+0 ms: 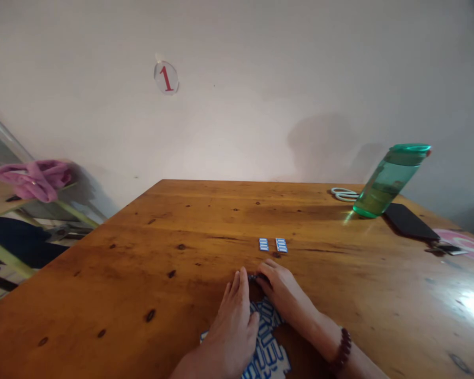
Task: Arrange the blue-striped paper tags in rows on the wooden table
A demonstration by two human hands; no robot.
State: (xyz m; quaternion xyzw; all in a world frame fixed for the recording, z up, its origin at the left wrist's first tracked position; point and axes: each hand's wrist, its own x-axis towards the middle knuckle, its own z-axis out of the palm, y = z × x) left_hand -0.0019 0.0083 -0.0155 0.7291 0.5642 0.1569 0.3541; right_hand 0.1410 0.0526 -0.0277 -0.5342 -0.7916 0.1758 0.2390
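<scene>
blue-white sheet point(266, 350) under both hands | left hand point(231, 321) flat, released | right hand point(286, 297) pinching sheet edge | two small labels point(273, 245) beyond | bottle point(387, 181) far right

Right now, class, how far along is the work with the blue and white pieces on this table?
Done: two small blue and white pieces lie side by side on the wooden table, apart from the rest. In hand: the left hand and right hand press on the far end of the blue and white sheet. Left: most of that sheet looks whole, so the work seems barely begun.
</scene>
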